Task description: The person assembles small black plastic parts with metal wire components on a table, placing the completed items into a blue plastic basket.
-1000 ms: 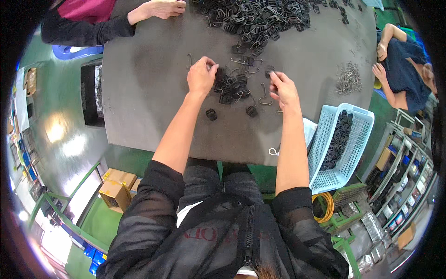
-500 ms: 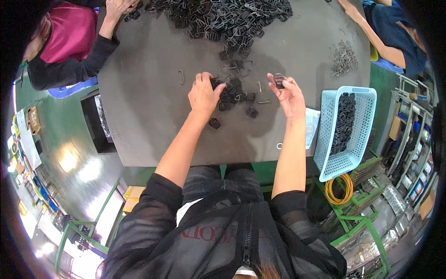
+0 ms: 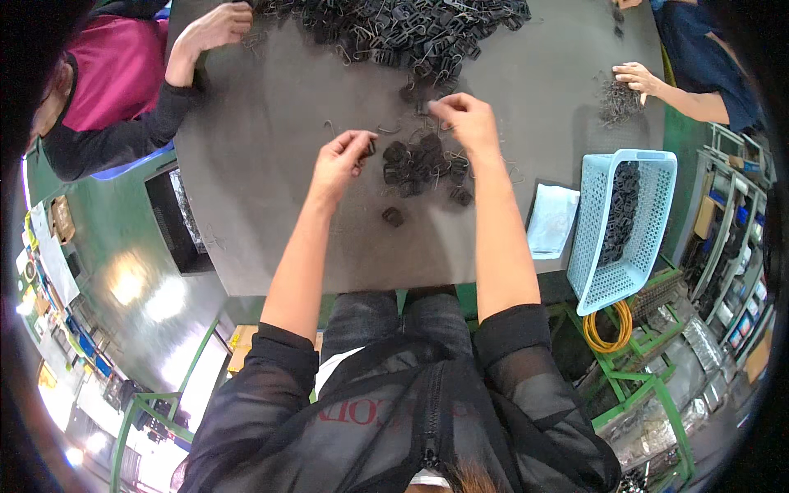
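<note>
My left hand (image 3: 335,167) is closed in a pinch on a small black plastic buckle (image 3: 369,149), left of a small pile of similar black buckles (image 3: 415,167) on the grey table. At the pile's far side my right hand (image 3: 470,126) is closed too, thumb and fingertips together beside a few loose pieces. Blur hides what its fingertips grip. Thin wire hooks (image 3: 388,130) lie around the pile. One black piece (image 3: 393,216) sits apart on the near side.
A large heap of black buckles and hooks (image 3: 419,37) covers the far middle of the table (image 3: 271,222). On the right stand a light-blue basket (image 3: 596,222) holding black pieces and a pale-blue packet (image 3: 552,220). Co-workers' hands (image 3: 215,29) (image 3: 639,80) work at both sides, one at a metal hook heap (image 3: 618,105).
My left hand has drawn left from the pile with a buckle pinched in it. My right hand has swung left and away from me. A co-worker's hand has reached the metal hook heap.
</note>
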Action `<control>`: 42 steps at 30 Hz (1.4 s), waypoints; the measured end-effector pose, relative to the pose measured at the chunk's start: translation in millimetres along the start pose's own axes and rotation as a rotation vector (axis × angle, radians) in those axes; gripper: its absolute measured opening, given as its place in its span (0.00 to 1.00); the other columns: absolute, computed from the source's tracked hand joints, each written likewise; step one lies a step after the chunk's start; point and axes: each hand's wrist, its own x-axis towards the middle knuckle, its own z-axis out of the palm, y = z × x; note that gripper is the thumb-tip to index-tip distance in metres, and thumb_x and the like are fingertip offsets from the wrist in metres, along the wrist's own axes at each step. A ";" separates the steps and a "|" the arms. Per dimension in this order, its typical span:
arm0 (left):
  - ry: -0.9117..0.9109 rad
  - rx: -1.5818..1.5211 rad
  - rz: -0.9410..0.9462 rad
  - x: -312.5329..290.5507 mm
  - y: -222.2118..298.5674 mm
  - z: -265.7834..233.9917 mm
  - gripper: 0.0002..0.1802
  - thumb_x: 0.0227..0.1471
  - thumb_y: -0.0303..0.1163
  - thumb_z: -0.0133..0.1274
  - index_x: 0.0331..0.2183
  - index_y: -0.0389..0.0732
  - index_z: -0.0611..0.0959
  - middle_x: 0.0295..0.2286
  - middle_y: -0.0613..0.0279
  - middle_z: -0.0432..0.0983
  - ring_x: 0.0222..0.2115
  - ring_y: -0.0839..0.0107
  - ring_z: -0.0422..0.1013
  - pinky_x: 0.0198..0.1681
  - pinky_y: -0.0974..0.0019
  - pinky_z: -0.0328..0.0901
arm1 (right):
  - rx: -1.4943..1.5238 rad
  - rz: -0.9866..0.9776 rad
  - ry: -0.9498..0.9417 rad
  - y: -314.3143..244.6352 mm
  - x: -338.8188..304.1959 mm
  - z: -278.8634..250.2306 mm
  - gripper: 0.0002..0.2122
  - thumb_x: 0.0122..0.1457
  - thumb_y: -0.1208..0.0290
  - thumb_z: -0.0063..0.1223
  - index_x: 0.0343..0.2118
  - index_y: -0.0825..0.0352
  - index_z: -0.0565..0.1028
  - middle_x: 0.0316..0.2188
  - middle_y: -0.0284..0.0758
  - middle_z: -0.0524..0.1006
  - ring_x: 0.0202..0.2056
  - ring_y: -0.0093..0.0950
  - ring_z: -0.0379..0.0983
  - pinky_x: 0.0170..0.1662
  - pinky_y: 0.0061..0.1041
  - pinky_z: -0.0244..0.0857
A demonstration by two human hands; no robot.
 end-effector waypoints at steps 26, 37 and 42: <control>-0.400 -0.362 0.013 -22.8 5.5 -17.3 0.11 0.51 0.37 0.50 0.29 0.38 0.77 0.31 0.61 0.73 0.25 0.78 0.69 0.20 0.77 0.61 | -0.552 -0.021 -0.007 22.9 -48.5 1.6 0.18 0.42 0.55 0.61 0.31 0.64 0.74 0.27 0.39 0.77 0.32 0.37 0.74 0.37 0.33 0.66; 0.343 0.803 0.331 -28.1 -58.7 42.3 0.14 0.44 0.37 0.58 0.30 0.38 0.78 0.24 0.59 0.76 0.26 0.72 0.70 0.31 0.68 0.63 | 0.715 0.089 -0.431 34.4 -49.9 -52.1 0.08 0.52 0.67 0.54 0.26 0.66 0.71 0.23 0.32 0.72 0.25 0.18 0.69 0.21 0.13 0.56; -0.248 0.001 0.087 -44.6 -39.5 -2.8 0.09 0.47 0.35 0.55 0.28 0.40 0.76 0.22 0.69 0.69 0.20 0.82 0.62 0.20 0.77 0.55 | 0.613 0.107 -0.522 32.9 -58.5 -69.1 0.05 0.54 0.69 0.51 0.27 0.64 0.72 0.23 0.31 0.73 0.24 0.18 0.70 0.18 0.13 0.55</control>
